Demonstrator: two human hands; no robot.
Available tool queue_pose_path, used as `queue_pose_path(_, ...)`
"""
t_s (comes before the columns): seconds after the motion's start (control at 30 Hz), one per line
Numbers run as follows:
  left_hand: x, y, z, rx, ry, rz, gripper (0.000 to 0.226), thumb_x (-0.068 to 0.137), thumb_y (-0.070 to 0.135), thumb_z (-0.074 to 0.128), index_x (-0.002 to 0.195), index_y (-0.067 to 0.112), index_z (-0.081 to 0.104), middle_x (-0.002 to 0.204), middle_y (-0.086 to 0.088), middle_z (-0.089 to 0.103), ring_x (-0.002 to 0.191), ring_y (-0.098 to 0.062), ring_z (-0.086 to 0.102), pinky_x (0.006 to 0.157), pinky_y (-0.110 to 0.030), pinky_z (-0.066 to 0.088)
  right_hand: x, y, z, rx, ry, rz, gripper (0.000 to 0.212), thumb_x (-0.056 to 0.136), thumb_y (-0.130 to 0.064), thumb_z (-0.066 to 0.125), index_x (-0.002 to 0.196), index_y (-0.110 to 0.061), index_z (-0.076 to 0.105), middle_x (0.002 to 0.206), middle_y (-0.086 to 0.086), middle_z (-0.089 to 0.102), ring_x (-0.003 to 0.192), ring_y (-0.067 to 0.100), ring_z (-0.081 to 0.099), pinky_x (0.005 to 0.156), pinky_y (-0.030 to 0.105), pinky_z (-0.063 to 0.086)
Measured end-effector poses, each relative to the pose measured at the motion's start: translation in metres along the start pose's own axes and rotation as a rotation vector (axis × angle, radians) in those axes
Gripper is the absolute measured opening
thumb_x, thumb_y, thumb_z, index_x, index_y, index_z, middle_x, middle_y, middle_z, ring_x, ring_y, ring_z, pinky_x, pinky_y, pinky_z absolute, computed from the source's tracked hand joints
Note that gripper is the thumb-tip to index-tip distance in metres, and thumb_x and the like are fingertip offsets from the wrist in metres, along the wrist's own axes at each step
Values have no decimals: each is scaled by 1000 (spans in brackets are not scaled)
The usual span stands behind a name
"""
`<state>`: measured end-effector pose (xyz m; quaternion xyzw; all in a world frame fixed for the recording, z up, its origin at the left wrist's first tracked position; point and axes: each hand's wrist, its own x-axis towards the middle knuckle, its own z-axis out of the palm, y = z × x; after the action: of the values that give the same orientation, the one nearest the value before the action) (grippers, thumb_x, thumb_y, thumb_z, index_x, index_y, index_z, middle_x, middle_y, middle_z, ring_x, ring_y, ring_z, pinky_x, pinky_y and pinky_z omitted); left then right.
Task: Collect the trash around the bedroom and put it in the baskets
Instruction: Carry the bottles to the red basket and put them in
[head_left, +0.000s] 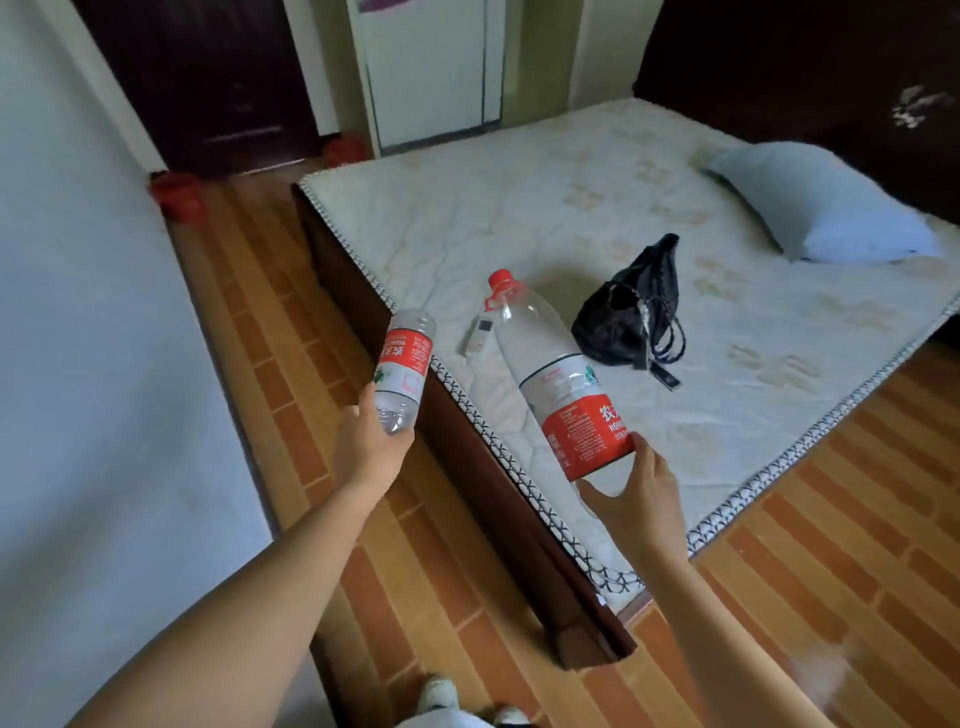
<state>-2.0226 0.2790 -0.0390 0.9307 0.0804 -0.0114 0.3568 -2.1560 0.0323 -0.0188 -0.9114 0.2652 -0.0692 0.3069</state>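
A bed (597, 171) with a bare quilted white mattress is seen filling the middle and right of the view, set on a dark wooden frame over a floor (831, 545) of orange-brown wood-pattern strips. A pale blue pillow (815, 202) is laid near the dark headboard. A black handbag (626, 312) is slumped on the mattress, its straps trailing toward the near edge. Just left of it, a large clear plastic bottle (556, 374) with a red cap and red label is held tilted over the mattress, gripped at its base by the right hand (639, 499), thumb and fingers closed around the bottom. A smaller bottle (402, 369) with a matching red label is clasped at its lower end by the left hand (371, 441), raised over the floor beside the bed's corner. A small white remote control (478, 335) is seen lying on the mattress behind the large bottle.
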Motion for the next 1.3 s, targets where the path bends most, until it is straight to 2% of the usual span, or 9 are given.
queue_pose_path(0.13, 7, -31, -22, 8, 88, -74, 70, 80, 38, 68, 139, 18, 34, 124, -11, 55, 112, -25, 57, 79, -36, 54, 13, -28, 19, -12, -68, -119, 85, 71, -42, 72, 138, -17, 26, 138, 7, 43, 127, 26, 38, 94, 44, 43)
queue_pose_path(0.33, 5, -50, -30, 40, 172, -156, 68, 80, 40, 67, 137, 19, 35, 123, -12, 54, 113, -27, 57, 81, -39, 54, 29, -46, 36, -9, -136, -214, 85, 71, -46, 70, 138, -18, 26, 139, 6, 43, 128, 24, 38, 101, 47, 41)
queue_pose_path(0.43, 5, -55, -32, 57, 205, -179, 70, 79, 43, 67, 137, 21, 35, 120, -11, 55, 109, -26, 59, 79, -39, 56, 39, -51, 42, -21, -160, -249, 84, 71, -44, 71, 138, -18, 27, 137, 7, 44, 126, 25, 40, 99, 45, 41)
queue_pose_path(0.67, 15, -67, -38, 45, 268, -292, 69, 80, 36, 68, 137, 18, 34, 122, -14, 53, 109, -28, 58, 83, -44, 55, 66, -68, 59, -42, -216, -301, 85, 71, -44, 72, 138, -18, 27, 137, 7, 43, 127, 24, 40, 97, 43, 42)
queue_pose_path(0.77, 30, -72, -42, 44, 289, -326, 66, 81, 36, 67, 136, 16, 35, 118, -15, 54, 106, -29, 58, 81, -41, 53, 81, -80, 72, -45, -230, -318, 85, 71, -45, 72, 137, -18, 27, 136, 7, 44, 126, 25, 40, 96, 43, 43)
queue_pose_path(0.97, 99, -83, -55, 47, 308, -354, 65, 82, 37, 66, 135, 16, 36, 117, -15, 54, 105, -29, 58, 82, -42, 53, 128, -129, 113, -46, -252, -346, 83, 72, -40, 73, 138, -16, 28, 136, 8, 44, 126, 26, 39, 95, 44, 43)
queue_pose_path(1.3, 273, -109, -99, 59, 275, -368, 65, 82, 39, 65, 135, 17, 35, 120, -13, 55, 107, -27, 58, 85, -40, 52, 236, -263, 199, -59, -259, -335, 83, 71, -41, 73, 137, -17, 28, 136, 9, 44, 125, 27, 41, 94, 46, 43)
